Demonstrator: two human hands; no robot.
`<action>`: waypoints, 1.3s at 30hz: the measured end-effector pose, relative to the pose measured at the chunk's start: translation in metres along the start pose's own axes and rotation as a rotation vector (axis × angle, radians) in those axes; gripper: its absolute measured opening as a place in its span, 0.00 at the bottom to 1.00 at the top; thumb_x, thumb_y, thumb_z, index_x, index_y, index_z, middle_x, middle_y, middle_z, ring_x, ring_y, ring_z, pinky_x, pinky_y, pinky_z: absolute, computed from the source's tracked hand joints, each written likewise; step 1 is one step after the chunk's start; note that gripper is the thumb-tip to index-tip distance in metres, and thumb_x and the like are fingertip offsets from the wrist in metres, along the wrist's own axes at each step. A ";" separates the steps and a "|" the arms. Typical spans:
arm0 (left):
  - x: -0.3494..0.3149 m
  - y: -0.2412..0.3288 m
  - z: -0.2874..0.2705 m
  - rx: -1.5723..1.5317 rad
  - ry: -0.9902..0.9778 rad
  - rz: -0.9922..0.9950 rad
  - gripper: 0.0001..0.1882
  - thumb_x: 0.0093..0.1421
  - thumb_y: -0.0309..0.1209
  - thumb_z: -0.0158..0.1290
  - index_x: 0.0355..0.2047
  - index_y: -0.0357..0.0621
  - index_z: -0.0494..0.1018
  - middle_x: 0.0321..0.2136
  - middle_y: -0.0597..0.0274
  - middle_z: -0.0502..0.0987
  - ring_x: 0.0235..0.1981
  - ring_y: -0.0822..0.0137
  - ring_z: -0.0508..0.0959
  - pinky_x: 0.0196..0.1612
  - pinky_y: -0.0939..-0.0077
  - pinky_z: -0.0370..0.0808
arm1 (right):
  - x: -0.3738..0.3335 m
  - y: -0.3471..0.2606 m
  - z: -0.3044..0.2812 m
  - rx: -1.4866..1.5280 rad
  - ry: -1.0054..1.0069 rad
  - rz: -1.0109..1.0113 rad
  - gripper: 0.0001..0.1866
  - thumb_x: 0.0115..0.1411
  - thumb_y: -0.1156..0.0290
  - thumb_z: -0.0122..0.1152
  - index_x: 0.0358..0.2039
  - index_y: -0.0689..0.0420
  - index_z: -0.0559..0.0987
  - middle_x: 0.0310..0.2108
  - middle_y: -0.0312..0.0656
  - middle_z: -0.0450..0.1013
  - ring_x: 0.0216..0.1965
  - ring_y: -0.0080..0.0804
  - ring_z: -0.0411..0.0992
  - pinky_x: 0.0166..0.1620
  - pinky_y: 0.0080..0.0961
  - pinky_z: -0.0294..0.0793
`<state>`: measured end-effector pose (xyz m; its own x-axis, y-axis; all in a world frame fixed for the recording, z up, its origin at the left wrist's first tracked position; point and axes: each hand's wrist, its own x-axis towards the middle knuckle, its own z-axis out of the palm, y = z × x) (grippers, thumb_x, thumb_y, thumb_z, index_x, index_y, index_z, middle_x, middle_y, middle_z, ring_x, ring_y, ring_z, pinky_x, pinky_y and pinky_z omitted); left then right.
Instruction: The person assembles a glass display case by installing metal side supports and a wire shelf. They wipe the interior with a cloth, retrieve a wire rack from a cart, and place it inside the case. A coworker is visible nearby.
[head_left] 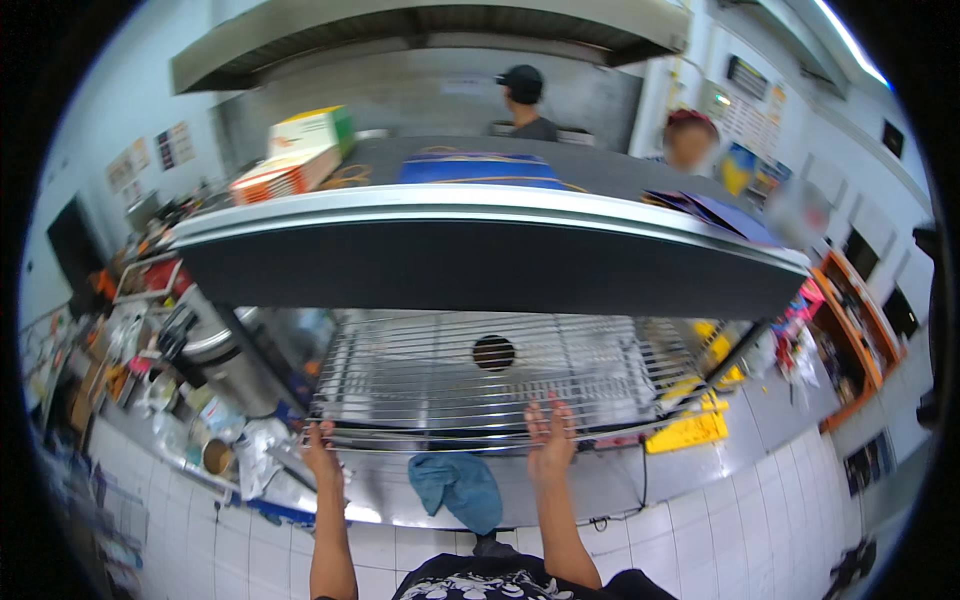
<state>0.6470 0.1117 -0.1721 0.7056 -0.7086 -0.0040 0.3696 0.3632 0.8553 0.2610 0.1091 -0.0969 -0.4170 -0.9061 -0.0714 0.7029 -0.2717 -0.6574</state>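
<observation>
A wide metal wire rack point(430, 388) lies inside a warming cabinet point(480, 265) with a dark front panel. My left hand point(322, 455) is closed around the rack's front left corner. At the front bar, right of the middle, my right hand point(550, 445) has its palm up and its fingers stretched out and apart against the wires. Beneath the rack is a shiny metal base with a round dark hole point(493, 352). A crumpled blue cloth point(457, 490) hangs over the counter's front edge between my forearms.
Boxes point(295, 155) and blue folders point(480, 170) rest on the cabinet top. A steel canister point(228, 350) and clutter stand left. Yellow plastic pieces point(690, 432) lie right, near a dark cord point(644, 475). A person in a cap point(522, 100) and another person point(690, 140) are beyond.
</observation>
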 end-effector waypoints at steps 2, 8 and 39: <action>0.008 -0.005 0.004 -0.039 -0.032 -0.009 0.10 0.64 0.35 0.52 0.34 0.40 0.73 0.29 0.60 0.79 0.21 0.83 0.71 0.18 0.92 0.60 | 0.007 0.004 0.000 0.037 -0.068 -0.008 0.13 0.66 0.67 0.51 0.49 0.56 0.68 0.57 0.44 0.66 0.53 0.43 0.70 0.55 0.37 0.72; 0.029 -0.020 0.013 -0.018 0.004 0.003 0.09 0.65 0.33 0.49 0.32 0.40 0.73 0.29 0.64 0.79 0.23 0.83 0.71 0.19 0.93 0.60 | 0.027 0.014 0.007 0.110 -0.047 -0.008 0.10 0.66 0.69 0.51 0.46 0.56 0.69 0.55 0.42 0.68 0.51 0.42 0.72 0.53 0.35 0.74; 0.083 -0.071 0.045 -0.024 -0.089 -0.497 0.18 0.69 0.34 0.39 0.50 0.31 0.67 0.47 0.54 0.74 0.41 0.69 0.75 0.47 0.76 0.72 | 0.109 0.084 -0.029 0.165 0.112 0.277 0.15 0.65 0.61 0.54 0.47 0.56 0.69 0.45 0.43 0.72 0.42 0.37 0.75 0.41 0.27 0.75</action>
<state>0.6522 0.0004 -0.2096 0.3869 -0.8477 -0.3630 0.6627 -0.0181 0.7486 0.2584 -0.0031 -0.1817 -0.2516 -0.9140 -0.3183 0.8782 -0.0774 -0.4720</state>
